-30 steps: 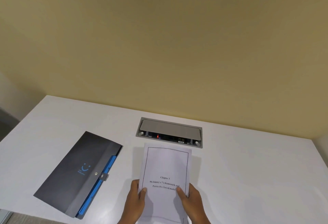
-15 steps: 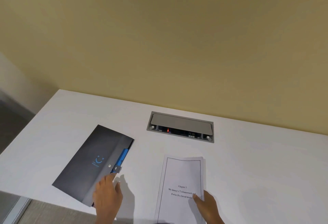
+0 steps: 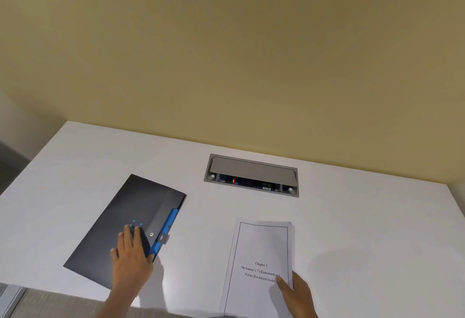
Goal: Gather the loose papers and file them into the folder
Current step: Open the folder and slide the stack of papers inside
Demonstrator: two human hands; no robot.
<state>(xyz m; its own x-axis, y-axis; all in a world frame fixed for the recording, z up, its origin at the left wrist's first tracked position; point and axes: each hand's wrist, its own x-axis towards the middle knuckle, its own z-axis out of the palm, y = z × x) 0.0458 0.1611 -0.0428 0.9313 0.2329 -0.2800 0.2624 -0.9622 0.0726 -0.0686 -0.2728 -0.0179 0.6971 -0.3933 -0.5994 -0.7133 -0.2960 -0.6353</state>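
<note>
Left hand [image 3: 130, 254] lies flat, fingers spread, on the folder [image 3: 125, 227] (clasp unopened); right hand [image 3: 297, 295], flat, pins the papers [image 3: 261, 247], which may fan out.

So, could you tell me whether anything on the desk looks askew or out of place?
Only mildly: the dark folder lies diagonally under the left hand, its near corner overhanging the desk edge. The papers look neatly stacked.

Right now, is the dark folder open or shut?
Shut. The folder lies flat on the table, its flap down and the snap tab across its blue edge. The left hand rests on it.
</note>
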